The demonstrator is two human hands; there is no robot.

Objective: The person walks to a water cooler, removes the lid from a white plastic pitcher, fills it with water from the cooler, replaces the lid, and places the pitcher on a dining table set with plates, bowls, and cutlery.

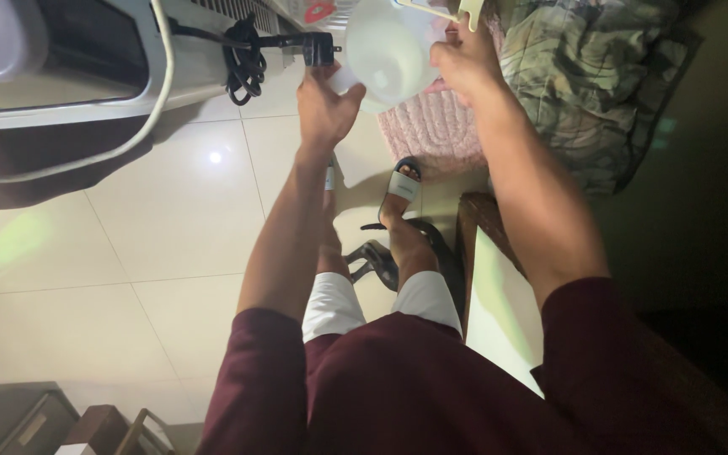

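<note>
Both my arms reach forward over my lap. My left hand [327,103] grips the lower edge of a pale white cloth item [385,50] held up in front of me. My right hand [465,61] holds the same cloth at its upper right, next to a cream plastic hanger [457,12] at the top edge of the view. The cloth hangs between the two hands, above a pink textured mat [427,135]. My legs in white shorts and a slippered foot [402,185] show below.
A white appliance [61,76] with a coiled black cord and plug [250,59] stands at the upper left. A crumpled patterned blanket [583,76] lies at the upper right. A wooden stool or table edge [475,244] is beside my right leg on the glossy tiled floor [145,236].
</note>
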